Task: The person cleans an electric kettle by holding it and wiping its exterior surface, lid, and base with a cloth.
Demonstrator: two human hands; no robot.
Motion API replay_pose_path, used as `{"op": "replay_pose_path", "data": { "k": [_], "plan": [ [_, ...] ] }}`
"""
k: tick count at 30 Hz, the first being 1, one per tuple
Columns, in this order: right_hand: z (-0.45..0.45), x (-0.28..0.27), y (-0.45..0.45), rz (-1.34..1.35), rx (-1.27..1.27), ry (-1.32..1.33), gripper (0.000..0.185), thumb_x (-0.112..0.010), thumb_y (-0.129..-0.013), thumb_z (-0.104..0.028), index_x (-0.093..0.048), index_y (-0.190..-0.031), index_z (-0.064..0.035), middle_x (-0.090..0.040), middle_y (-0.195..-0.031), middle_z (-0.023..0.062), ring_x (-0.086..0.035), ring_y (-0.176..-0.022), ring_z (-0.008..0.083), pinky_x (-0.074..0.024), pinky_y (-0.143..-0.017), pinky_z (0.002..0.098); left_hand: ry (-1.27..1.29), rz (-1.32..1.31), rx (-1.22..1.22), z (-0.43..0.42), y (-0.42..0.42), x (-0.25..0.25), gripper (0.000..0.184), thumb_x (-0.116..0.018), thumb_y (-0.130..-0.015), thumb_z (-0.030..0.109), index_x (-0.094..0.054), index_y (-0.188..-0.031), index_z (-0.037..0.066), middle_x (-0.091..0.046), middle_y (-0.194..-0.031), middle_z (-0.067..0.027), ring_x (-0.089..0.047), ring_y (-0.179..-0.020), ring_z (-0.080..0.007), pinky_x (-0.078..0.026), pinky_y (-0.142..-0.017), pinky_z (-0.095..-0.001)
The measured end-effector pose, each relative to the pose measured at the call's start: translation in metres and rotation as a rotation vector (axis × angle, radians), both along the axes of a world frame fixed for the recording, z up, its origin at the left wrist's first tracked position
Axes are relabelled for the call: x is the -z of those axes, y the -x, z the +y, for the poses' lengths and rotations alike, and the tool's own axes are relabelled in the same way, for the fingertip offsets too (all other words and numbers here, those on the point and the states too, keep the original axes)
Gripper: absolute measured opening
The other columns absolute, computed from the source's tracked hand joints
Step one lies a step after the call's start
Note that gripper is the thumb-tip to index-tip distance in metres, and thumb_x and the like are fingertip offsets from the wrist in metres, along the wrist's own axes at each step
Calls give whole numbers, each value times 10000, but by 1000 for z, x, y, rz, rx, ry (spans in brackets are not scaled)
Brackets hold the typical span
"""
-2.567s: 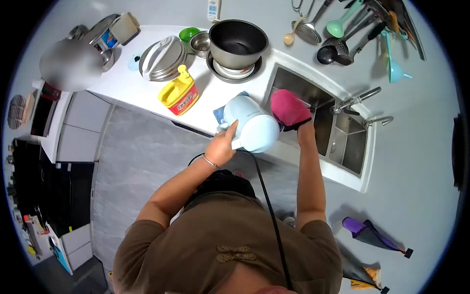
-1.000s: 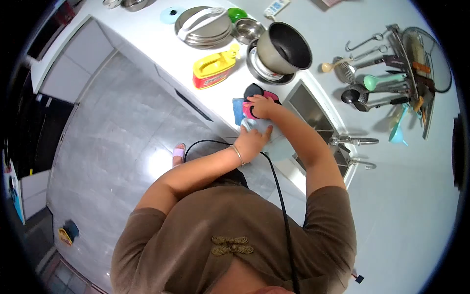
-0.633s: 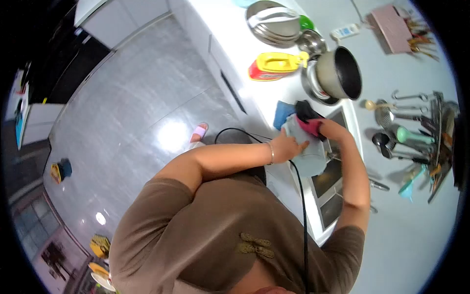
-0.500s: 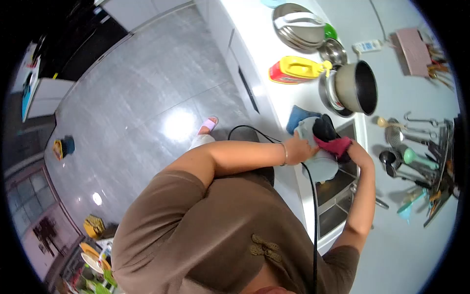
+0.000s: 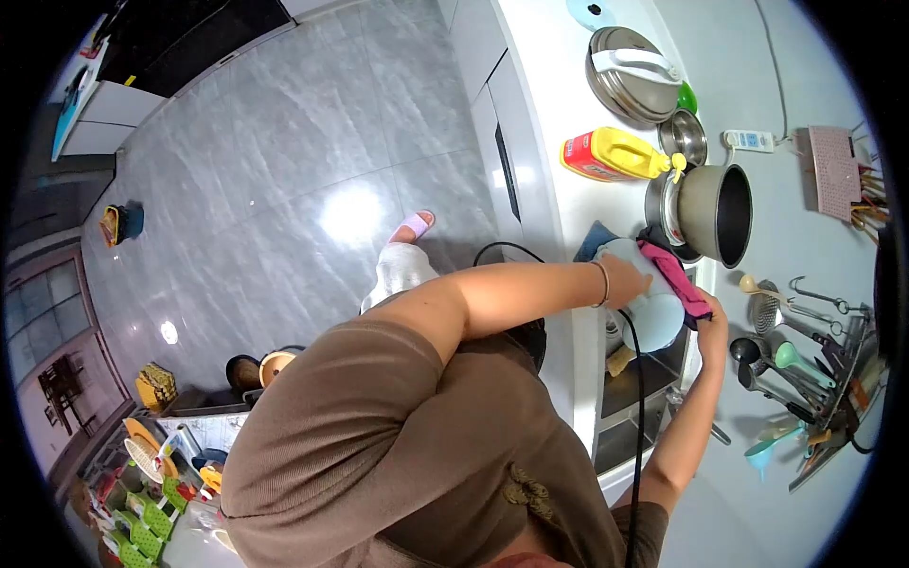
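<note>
A pale blue rounded container (image 5: 655, 320), its kind not clear, is held over the near end of the sink (image 5: 589, 417). My left hand (image 5: 627, 279) grips it from the side, fingers bent against its surface. A pink cloth with a dark side (image 5: 674, 276) stretches along the container's far side. Its lower end is pinched in my right hand (image 5: 710, 320), whose fingers are partly hidden. Something dark shows behind the cloth, near the pot. Under the container's upper end lies a blue cloth (image 5: 594, 240) on the counter.
A deep pot (image 5: 705, 216), a yellow-and-red bottle (image 5: 611, 154), a metal bowl (image 5: 684, 138) and stacked steel pans (image 5: 630, 76) stand along the counter. A tap (image 5: 674, 399) is by the sink. Utensils (image 5: 791, 355) hang on the wall. A black cable (image 5: 641, 417) crosses my view.
The view has shifted, so the counter sits further right and lower. The pink cloth has gone from bunched on the container to stretched along its side. My left hand still grips the container.
</note>
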State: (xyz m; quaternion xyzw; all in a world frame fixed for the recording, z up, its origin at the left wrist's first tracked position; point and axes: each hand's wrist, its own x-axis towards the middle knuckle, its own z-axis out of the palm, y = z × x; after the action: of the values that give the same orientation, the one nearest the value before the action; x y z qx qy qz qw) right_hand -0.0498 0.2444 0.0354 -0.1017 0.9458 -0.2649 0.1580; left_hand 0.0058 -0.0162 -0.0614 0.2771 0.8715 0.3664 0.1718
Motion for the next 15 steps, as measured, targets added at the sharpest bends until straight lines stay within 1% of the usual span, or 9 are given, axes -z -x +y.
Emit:
{"op": "replay_pose_path", "data": {
  "k": [1, 3, 4, 6, 8, 10, 12, 13, 15],
  "plan": [
    [2, 1, 4, 2, 26, -2, 503, -439, -751, 177, -639, -1170, -16, -663, -1116, 82, -593, -1080, 198, -422, -979, 289, -3, 5, -3, -1, 6, 3, 587, -603, -822, 153, -427, -1377, 76, -686, -1000, -144, -669, -922, -328, -471, -729, -558],
    [1, 4, 8, 5, 75, 37, 496, -438, -759, 175, -635, -1174, -10, -658, -1128, 86, -589, -1087, 194, -421, -984, 288, -44, -23, 34, -1, 18, 10, 581, -600, -782, 124, -460, -1342, 56, -684, -1003, -184, -671, -937, -342, -520, -790, -475],
    [0, 4, 10, 4, 126, 81, 489, -437, -766, 174, -631, -1179, -3, -654, -1140, 90, -585, -1095, 191, -419, -988, 287, -46, -16, 34, -1, 25, 13, 581, -600, -782, 124, -460, -1342, 56, -684, -1003, -184, -671, -937, -342, -520, -790, -475],
    [-5, 5, 12, 35, 149, 93, 477, -426, -776, 167, -625, -1180, 8, -642, -1155, 96, -581, -1097, 181, -424, -984, 283, -104, 28, 41, -1, 37, 18, 518, -626, -762, 120, -485, -1255, 42, -669, -1024, -201, -658, -971, -354, -526, -798, -427],
    [-12, 8, 13, 112, 287, 176, 463, -430, -794, 148, -614, -1193, 3, -636, -1152, 94, -581, -1091, 177, -428, -983, 289, -163, 12, -58, 0, 44, 21, 501, -644, -751, 105, -478, -1217, 29, -666, -989, -201, -656, -937, -367, -519, -790, -442],
    [-22, 17, 13, 113, 300, 226, 440, -449, -814, 115, -603, -1210, -3, -628, -1155, 96, -584, -1071, 172, -438, -958, 280, -224, -11, -158, 1, 48, 21, 486, -663, -740, 91, -470, -1180, 15, -663, -955, -201, -654, -903, -379, -512, -782, -457],
    [-31, 37, 11, 200, 275, 227, 430, -458, -821, 99, -601, -1213, -6, -627, -1154, 88, -586, -1046, 163, -448, -922, 265, -243, -80, -240, -2, 50, 24, 498, -680, -729, 121, -454, -1151, -15, -647, -998, -215, -635, -945, -390, -502, -823, -453],
    [-35, 45, 7, 287, 282, 144, 382, -471, -840, 64, -616, -1186, -12, -618, -1154, 88, -572, -1060, 167, -430, -935, 274, -242, -90, -250, -5, 46, 29, 498, -680, -729, 121, -454, -1151, -15, -647, -998, -215, -635, -945, -390, -502, -823, -453],
    [-37, 61, 9, 338, 220, 157, 374, -478, -834, 54, -621, -1174, -12, -613, -1151, 96, -563, -1080, 188, -414, -964, 294, -447, -30, -308, -10, 36, 37, 604, -698, -713, 141, -429, -1225, -34, -596, -1118, -254, -577, -1084, -382, -463, -925, -433]
  ]
}}
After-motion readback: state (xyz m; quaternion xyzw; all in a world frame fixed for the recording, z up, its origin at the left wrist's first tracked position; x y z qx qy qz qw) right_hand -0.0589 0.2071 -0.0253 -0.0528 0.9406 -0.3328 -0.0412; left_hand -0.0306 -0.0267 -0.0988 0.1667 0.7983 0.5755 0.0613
